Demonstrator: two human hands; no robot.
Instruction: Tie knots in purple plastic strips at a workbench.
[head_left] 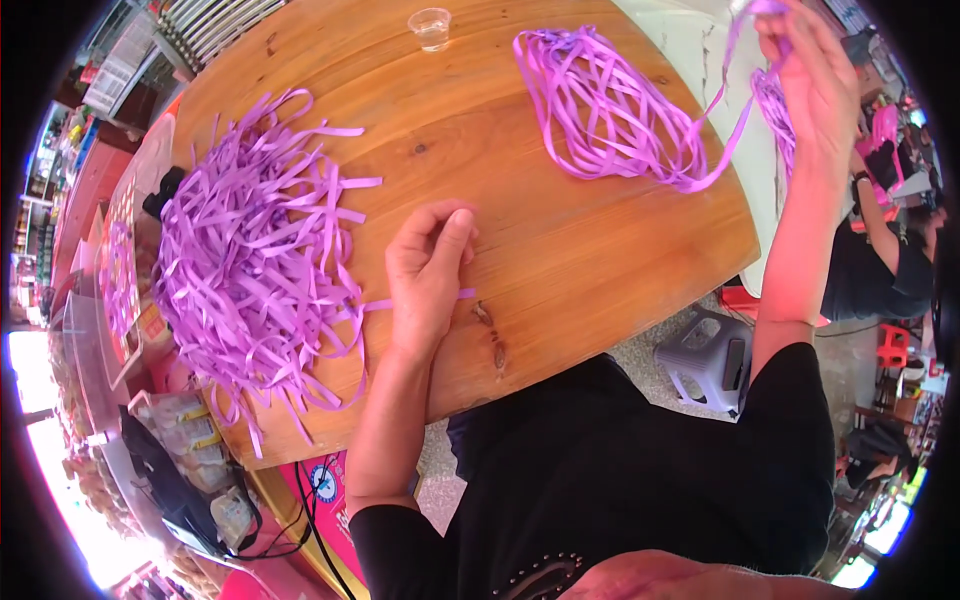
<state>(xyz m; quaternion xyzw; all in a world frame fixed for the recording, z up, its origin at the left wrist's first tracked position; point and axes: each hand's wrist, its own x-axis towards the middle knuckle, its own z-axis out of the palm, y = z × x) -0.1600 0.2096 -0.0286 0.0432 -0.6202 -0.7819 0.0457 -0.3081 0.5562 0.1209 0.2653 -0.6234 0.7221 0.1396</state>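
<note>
Black shirt (640, 470) of the person lies nearest the camera, below and between the 2 hands. Left hand (425, 275) rests over the wooden table (470, 160), fingers half curled, thumb laid along the forefinger side. Its palm is turned partly away from view, so whether it has hold of anything cannot be told. 1 loose ribbon end (466, 293) shows just to the right of the left wrist, in line with a strip coming from the other side.

Right hand (818, 95) is raised at the upper right, beyond the table edge, fingers bent and closed on a purple ribbon strand (737, 50) near the fingertips. From that hand, ribbon runs down and to the left to a looped purple hank (615, 110) on the table, above and to the right of the left hand. A further purple bunch (772, 105) hangs just left of the right palm; it appears to lie behind the fingers, though the view there is poor.

Large tangled ribbon pile (255, 250) lies directly left of the left hand, well apart from the right. 1 clear cup (431, 30) stands far beyond the left hand. 1 grey stool (707, 360) stands below the right hand, beside the elbow.
</note>
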